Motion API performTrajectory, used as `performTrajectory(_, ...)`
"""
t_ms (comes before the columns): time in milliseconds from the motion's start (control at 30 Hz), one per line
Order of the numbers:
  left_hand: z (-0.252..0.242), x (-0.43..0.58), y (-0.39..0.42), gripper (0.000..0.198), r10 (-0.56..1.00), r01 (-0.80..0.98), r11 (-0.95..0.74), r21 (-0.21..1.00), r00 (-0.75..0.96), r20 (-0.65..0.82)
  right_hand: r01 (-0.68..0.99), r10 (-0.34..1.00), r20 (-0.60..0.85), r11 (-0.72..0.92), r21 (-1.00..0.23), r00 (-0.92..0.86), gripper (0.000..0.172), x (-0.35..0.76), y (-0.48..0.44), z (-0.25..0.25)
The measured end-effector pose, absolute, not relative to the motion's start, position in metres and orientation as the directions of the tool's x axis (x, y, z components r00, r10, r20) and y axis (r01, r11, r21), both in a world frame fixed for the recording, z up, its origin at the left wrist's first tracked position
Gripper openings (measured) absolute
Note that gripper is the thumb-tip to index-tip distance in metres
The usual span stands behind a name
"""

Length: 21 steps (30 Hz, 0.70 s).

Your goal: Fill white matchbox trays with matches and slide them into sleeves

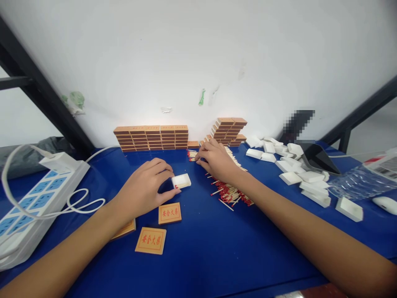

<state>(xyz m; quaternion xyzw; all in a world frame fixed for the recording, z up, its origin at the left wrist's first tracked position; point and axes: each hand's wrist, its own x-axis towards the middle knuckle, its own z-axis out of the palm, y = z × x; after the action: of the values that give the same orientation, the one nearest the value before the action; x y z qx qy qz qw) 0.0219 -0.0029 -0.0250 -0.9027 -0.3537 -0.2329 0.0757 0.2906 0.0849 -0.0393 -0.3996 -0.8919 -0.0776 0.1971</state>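
Observation:
A small white matchbox tray [185, 181] with a few red-tipped matches in it lies on the blue table. My left hand [148, 182] grips its left end between thumb and fingers. Farther back, my right hand [217, 159] has its fingertips pinched on a few matches [191, 155], their red heads pointing left. Under and beside that hand spreads a large heap of loose matches [232, 193], partly covered by the hand and forearm. Two orange matchbox covers [170, 213] with red characters lie flat near my left wrist; another is partly under my left forearm.
Stacked matchboxes [151, 138] stand along the wall, with a stepped stack [228, 130] to their right. White empty trays [291, 165] are piled at right, by a dark phone-like device [321, 157] and a clear plastic bottle [359, 180]. A power strip [46, 198] with cables sits at left.

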Motion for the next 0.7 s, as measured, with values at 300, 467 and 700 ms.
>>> performTrajectory(300, -0.026, 0.021, -0.003, 0.026, 0.593, 0.664, -0.748, 0.024, 0.651, 0.475, 0.748, 0.712, 0.357, 0.662, -0.052, -0.605, 0.013, 0.289, 0.089, -0.043)
performTrajectory(467, -0.026, 0.021, -0.003, 0.025, 0.607, 0.68, -0.732, 0.025, 0.635, 0.477, 0.711, 0.684, 0.345, 0.7, -0.065, -0.642, 0.012, 0.286, 0.075, -0.032)
performTrajectory(700, -0.024, 0.023, -0.004, 0.025, 0.613, 0.683, -0.73, 0.025, 0.638, 0.466, 0.544, 0.52, 0.386, 0.837, -0.054, -0.762, 0.017, 0.263, 0.029, -0.021)
